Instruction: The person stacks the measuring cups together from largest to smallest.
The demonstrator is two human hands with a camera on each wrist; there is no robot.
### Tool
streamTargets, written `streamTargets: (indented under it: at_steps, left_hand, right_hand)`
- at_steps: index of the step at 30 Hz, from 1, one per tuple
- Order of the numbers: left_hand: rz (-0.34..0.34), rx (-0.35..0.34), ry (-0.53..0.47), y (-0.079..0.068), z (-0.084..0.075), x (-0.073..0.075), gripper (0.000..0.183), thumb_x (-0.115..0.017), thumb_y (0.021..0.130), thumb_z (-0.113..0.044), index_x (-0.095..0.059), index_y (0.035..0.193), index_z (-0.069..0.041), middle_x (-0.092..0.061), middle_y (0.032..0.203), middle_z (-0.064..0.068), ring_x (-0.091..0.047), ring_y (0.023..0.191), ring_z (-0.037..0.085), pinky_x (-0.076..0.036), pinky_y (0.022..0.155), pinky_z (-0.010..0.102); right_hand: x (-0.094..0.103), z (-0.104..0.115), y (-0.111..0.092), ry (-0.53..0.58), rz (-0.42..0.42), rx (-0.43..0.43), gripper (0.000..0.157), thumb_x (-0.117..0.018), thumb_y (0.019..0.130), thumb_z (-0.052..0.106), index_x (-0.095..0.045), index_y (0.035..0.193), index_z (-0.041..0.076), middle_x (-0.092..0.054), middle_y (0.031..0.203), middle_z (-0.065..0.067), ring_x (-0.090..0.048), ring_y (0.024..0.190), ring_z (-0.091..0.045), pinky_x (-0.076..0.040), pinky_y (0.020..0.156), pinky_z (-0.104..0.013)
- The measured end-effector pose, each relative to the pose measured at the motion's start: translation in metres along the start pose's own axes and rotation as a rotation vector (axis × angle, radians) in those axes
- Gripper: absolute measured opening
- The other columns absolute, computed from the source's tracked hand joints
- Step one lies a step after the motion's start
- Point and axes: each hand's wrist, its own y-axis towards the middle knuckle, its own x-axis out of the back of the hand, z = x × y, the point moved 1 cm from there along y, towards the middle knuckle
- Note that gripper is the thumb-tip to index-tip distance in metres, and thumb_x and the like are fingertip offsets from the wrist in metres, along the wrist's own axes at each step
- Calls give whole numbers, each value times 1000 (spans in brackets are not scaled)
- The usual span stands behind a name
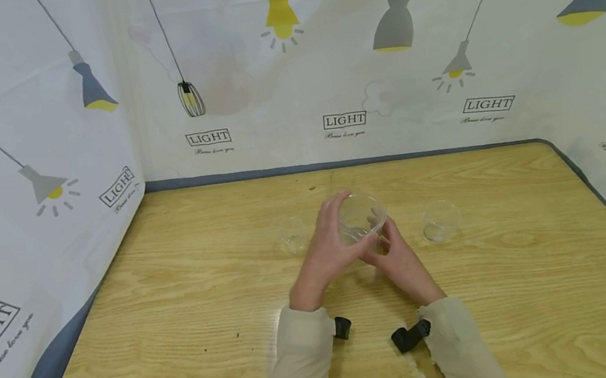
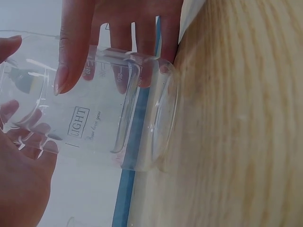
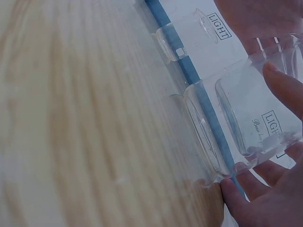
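My left fingers (image 1: 329, 208) and right fingers (image 1: 390, 229) are curling round a clear cup (image 1: 359, 209), between the nine o'clock cup (image 1: 294, 240) and three o'clock cup (image 1: 440, 224) on the tabletop (image 1: 181, 300). It's looking doubled, so maybe some nesting is done; those two are standing apart.

Sleeves (image 1: 301, 361) cropped, cup (image 2: 102, 106) cropped in wrist views

Backdrop (image 1: 249, 96) reads “LIGHT” (image 1: 344, 120), “love you” (image 1: 354, 133)

The person's left sleeve (image 1: 300, 362) and right sleeve (image 1: 462, 345) are showing plain, pale beige cloth; a stubby black left wrist camera (image 1: 342, 328) and a longer, angular black right wrist camera (image 1: 410, 336) are jutting inward.
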Motion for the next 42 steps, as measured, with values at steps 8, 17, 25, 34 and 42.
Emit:
streamTargets:
  at_steps: [8, 17, 25, 34, 42]
  left_hand:
    - [-12, -15, 11, 0, 0, -1, 81, -62, 75, -51, -21, 139, -24, -24, 139, -4, -32, 121, 15, -38, 92, 43]
    - [-16, -9, 18, 1, -2, -1, 83, -62, 76, -51, -18, 141, -23, -22, 140, -5, -30, 123, 14, -35, 95, 42]
    - [-26, -9, 44, 0, -1, -2, 84, -62, 76, -51, -20, 140, -17, -22, 141, -5, -29, 123, 12, -34, 95, 40]
    - [-34, -18, 68, 1, -1, -2, 83, -60, 76, -53, -18, 140, -24, -22, 140, -5, -28, 124, 9, -33, 97, 38]
    - [-38, -14, 69, 0, 0, -3, 82, -59, 76, -56, -21, 140, -22, -23, 140, -7, -28, 123, 10, -35, 95, 40]
  right_hand:
    - [0, 1, 0, -1, 0, -2, 88, -62, 79, 46, -4, 143, 32, -16, 146, -8, -26, 127, -37, -26, 97, -54]
    - [0, -2, 1, 31, 10, 22, 86, -62, 80, 44, -5, 143, 31, -12, 147, -2, -24, 128, -33, -26, 98, -52]
    - [-1, -3, 2, 30, 8, 15, 85, -62, 80, 45, -6, 142, 31, -12, 147, 0, -23, 129, -33, -25, 99, -53]
    - [0, -2, 3, 45, 10, 16, 85, -62, 80, 44, -6, 143, 31, -12, 147, 1, -22, 129, -33, -24, 99, -53]
    - [0, -2, 2, 25, 5, 7, 86, -62, 80, 44, -6, 143, 27, -12, 147, -2, -23, 129, -34, -24, 99, -52]
